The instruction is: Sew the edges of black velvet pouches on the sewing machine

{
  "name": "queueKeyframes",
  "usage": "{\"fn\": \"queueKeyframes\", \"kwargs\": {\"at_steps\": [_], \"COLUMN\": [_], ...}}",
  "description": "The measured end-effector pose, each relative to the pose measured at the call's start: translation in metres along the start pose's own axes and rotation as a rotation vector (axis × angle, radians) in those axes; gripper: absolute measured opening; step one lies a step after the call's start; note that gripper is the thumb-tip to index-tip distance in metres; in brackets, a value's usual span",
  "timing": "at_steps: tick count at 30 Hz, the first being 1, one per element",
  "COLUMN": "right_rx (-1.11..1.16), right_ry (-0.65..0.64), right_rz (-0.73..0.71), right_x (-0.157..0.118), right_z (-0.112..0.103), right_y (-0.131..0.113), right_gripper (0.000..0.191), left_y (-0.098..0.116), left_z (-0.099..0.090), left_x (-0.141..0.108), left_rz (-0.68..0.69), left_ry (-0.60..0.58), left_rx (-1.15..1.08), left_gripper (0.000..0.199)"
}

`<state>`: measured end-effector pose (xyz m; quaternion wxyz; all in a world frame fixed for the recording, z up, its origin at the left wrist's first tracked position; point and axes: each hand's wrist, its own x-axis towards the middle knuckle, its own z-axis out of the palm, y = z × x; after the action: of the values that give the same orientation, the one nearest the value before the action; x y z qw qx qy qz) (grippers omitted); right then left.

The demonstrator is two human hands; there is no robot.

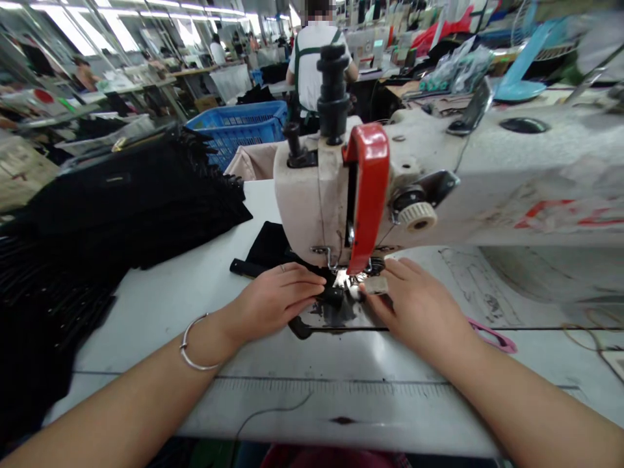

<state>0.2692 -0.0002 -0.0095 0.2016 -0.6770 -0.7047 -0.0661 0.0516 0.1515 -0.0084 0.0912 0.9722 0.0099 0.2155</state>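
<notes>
My left hand [280, 300] lies over a piece of black fabric [267, 244], just left of the sewing machine's [312, 195] needle area. Its fingers are together and bent down on the fabric, which has a narrow rolled or folded strip [244, 268] along it. My right hand [422, 309] rests on the machine bed, right of the lit presser foot. Its thumb reaches toward the foot, apart from the other fingers, whose tips are partly hidden. Beside that thumb sits a small beige block [376, 286]. A red guard [373, 188] stands over the needle area.
A large pile of black fabric pieces [121, 188] covers the table's left side. Behind the table is a blue plastic basket [238, 123], and a person [312, 65] sits beyond it. A pink clip-like item [493, 337] lies by my right forearm. A ruler scale [341, 387] runs along the front.
</notes>
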Motion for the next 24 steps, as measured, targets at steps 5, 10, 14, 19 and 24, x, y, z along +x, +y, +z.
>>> {"fn": "queueKeyframes", "kwargs": {"at_steps": [5,10,14,19,24], "right_rx": [0.064,0.262,0.341,0.348,0.264], "right_ry": [0.007,0.012,0.009,0.029,0.052], "right_rz": [-0.061,-0.174,-0.129,-0.118,-0.161], "right_x": [0.000,-0.002,-0.003,-0.006,-0.007], "right_z": [0.001,0.010,0.016,0.018,0.020], "right_y": [-0.002,-0.015,-0.018,-0.018,-0.019], "right_gripper": [0.028,0.016,0.009,0.012,0.016], "left_y": [0.019,0.029,0.032,0.035,0.032], "left_z": [0.006,0.010,0.012,0.009,0.010], "left_x": [0.008,0.013,0.011,0.011,0.011], "left_rz": [0.025,-0.004,-0.052,-0.040,-0.043], "left_ry": [0.042,0.060,0.051,0.056,0.027], "left_rx": [0.130,0.116,0.116,0.110,0.124], "left_gripper": [0.012,0.013,0.017,0.018,0.021]}}
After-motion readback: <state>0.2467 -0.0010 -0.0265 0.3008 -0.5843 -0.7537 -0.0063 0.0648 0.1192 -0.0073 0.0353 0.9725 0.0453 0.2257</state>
